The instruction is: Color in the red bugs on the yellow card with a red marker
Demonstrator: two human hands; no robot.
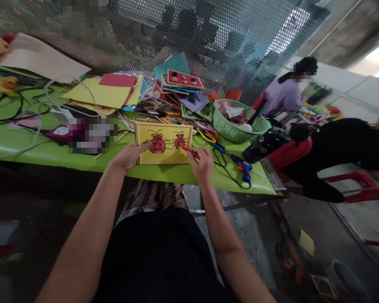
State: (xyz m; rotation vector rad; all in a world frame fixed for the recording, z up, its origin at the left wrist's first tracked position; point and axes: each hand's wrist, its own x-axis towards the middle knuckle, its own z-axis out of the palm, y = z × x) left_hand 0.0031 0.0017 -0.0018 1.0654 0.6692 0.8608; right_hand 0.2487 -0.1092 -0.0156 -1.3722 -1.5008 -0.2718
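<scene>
A yellow card (164,158) with a thin light frame round its edge is tilted up at the front of the green table. Two red ladybirds with black outlines, legs and feelers are drawn on it. My left hand (131,156) grips the card's left side, thumb on the front by the larger ladybird (158,145). Pinched in my right hand (203,162) is a red pen (191,151), its tip at the smaller ladybird (179,141). Whether the tip touches the card I cannot tell. The fingers behind the card are hidden.
Behind the card lie scissors (207,135) and loose sticks. A green basket (240,134), a black bottle (263,145) and a blue glue gun (244,168) are to the right. Coloured paper (97,93) and cables lie left. Two people sit beyond the table's right end.
</scene>
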